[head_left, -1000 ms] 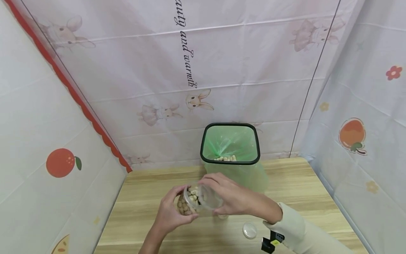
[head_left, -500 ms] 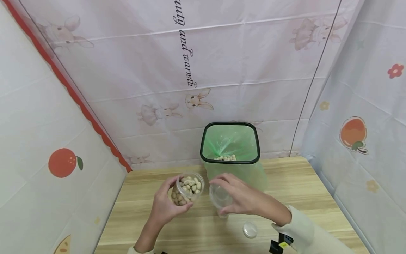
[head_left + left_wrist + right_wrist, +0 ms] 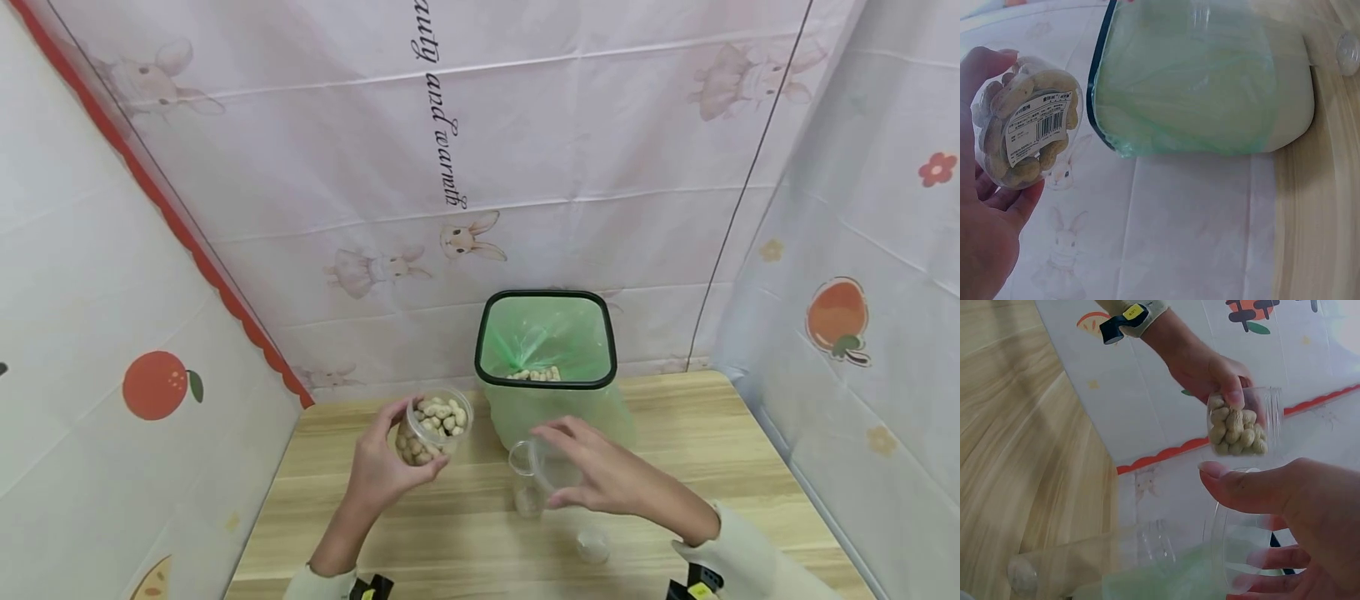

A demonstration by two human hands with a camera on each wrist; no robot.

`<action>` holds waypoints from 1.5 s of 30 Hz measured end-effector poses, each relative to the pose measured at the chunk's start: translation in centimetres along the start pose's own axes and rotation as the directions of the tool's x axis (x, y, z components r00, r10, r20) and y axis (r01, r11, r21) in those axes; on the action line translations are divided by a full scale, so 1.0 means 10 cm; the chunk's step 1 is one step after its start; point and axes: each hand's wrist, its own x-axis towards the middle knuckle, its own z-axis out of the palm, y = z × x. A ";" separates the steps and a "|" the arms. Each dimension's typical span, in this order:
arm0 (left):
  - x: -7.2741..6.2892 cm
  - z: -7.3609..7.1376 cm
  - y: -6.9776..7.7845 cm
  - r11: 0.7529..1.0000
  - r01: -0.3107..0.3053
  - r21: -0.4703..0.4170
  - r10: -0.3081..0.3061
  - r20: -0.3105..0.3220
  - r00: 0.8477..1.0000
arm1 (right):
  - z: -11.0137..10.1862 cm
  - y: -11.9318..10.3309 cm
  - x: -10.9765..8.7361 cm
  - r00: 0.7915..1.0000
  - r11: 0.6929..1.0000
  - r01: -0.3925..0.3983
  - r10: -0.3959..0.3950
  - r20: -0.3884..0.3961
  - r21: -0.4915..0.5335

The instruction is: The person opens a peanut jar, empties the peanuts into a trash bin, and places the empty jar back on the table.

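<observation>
My left hand (image 3: pixel 378 467) grips a clear jar (image 3: pixel 427 433) of unshelled peanuts, uncapped and tilted, above the table's left half. In the left wrist view the jar's base shows a white barcode label (image 3: pixel 1040 126). My right hand (image 3: pixel 611 482) holds a wide clear lid (image 3: pixel 553 468) between thumb and fingers, apart from the jar. Just behind the lid, a tall clear container (image 3: pixel 528 497) stands upright on the table; peanuts cannot be seen in it. In the right wrist view the lid (image 3: pixel 1225 550) is seen nearly edge-on.
A bin with a green bag (image 3: pixel 558 417) and black rim (image 3: pixel 545 385) stands at the back, with peanuts (image 3: pixel 536 375) inside. A small clear lid (image 3: pixel 592 547) lies on the wooden table (image 3: pixel 712 467). Printed cloth walls surround it.
The lid has come off the peanut jar. My left hand has carried the jar left and slightly up; my right hand has moved right with the lid, uncovering the tall container.
</observation>
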 end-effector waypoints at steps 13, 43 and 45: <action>0.23 -0.03 -0.07 0.996 -0.092 0.009 0.092 -0.044 0.995 | 0.03 0.25 -0.37 0.980 0.980 -0.199 0.199 0.024 0.014; 0.50 0.14 -0.15 0.992 -0.107 0.072 0.109 -0.028 0.994 | 0.36 0.80 -1.13 0.879 0.883 -0.467 0.469 0.087 -0.049; 0.53 0.14 -0.15 0.989 -0.121 0.083 0.123 -0.026 0.992 | 0.39 0.83 -1.17 0.871 0.877 -0.479 0.481 0.101 -0.051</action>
